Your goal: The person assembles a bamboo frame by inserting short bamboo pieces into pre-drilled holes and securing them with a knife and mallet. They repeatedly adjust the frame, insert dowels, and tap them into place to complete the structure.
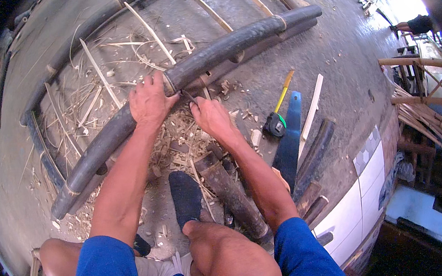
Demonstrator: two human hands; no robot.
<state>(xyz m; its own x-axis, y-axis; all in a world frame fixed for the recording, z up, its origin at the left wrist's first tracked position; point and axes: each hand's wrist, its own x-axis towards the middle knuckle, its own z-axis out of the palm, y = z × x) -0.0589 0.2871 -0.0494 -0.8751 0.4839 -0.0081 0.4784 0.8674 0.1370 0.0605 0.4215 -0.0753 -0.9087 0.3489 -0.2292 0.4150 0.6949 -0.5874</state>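
A thick dark bamboo pole [223,49] crosses in front of me as the near side of a ladder-like frame, with pale thin slats [148,32] running from it to the far side. My left hand [148,100] is wrapped over this pole beside a pale node ring, thumb pointing right. Just right of it, my right hand [211,116] is closed around a small, thin dark tool [187,94], perhaps a knife; its tip meets the near side of the pole by my left thumb. The fingers hide most of the tool.
Wood shavings [175,137] litter the floor under the pole. At right lie a tape measure [274,125], partly extended, a saw blade [289,142] and a pale strip [311,110]. Bamboo offcuts [226,188] rest by my foot. White tiles [352,205] and stacked bamboo strips [427,123] are farther right.
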